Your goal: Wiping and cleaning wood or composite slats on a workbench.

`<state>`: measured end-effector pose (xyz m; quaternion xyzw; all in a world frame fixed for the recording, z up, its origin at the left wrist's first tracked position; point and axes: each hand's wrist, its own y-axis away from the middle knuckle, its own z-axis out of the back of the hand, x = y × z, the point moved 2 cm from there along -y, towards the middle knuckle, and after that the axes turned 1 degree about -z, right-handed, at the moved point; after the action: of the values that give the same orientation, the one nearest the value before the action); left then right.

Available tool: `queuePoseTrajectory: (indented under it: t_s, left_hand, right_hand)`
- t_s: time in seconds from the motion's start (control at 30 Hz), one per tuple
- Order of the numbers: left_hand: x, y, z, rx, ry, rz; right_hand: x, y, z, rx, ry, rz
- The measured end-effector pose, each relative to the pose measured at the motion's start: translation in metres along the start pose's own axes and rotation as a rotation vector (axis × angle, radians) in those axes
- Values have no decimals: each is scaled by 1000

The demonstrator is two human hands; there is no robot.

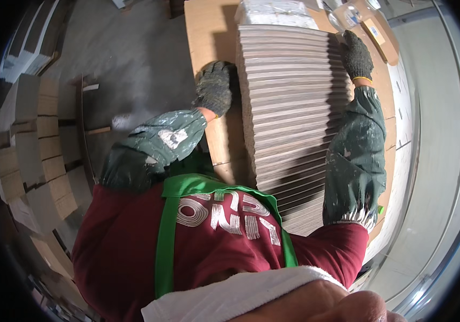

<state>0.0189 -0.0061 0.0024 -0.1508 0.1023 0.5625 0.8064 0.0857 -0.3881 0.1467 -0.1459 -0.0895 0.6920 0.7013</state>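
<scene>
A long row of thin, flat pieces (294,107) in grey-brown stripes lies packed tightly together before me, its side edges ridged. My right hand (356,56), in a dark knit glove, is closed at the row's far right corner. A small tan piece shows at its fingertips, but I cannot make out its kind. Beside the row's left edge, my left hand (215,88), gloved alike, rests over the brown cardboard surface (224,139) with fingers stretched out and nothing visible in it. Its palm side is hidden.
Behind the row sits a plastic-wrapped pack (277,13). A clear plastic bottle (350,15) lies at the far right, by a narrow cardboard piece (380,40). Stacked boxes or blocks (42,139) stand on the left. A pale metal surface (434,123) runs along the right.
</scene>
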Motion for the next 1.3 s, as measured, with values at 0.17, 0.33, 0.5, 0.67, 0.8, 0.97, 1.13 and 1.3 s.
queuePoseTrajectory:
  t_s: [0.17, 0.33, 0.5, 0.67, 0.8, 0.97, 1.13, 1.3]
  left_hand:
    - [8, 10, -22, -298, -46, -108]
    - [8, -1, 5, -335, 56, -167]
    - [-1, -10, 15, -154, 214, -124]
    - [7, 3, -6, -254, 66, -131]
    - [6, -1, -10, -186, 52, -120]
    - [8, 4, -8, -106, 99, -58]
    - [1, 2, 5, 15, 118, -70]
    - [1, 5, 14, 146, 106, -4]
  right_hand:
    - [96, -9, 9, 125, -172, -140]
    - [266, 7, 43, 169, -368, 234]
    - [272, 5, 56, 156, -348, 460]
    - [190, 5, 45, -79, -214, 477]
    - [92, -13, 29, 96, 51, 137]
    - [125, -5, 25, 30, -117, 313]
    - [75, -4, 27, 114, 45, -77]
    - [64, -8, 14, -77, -149, 128]
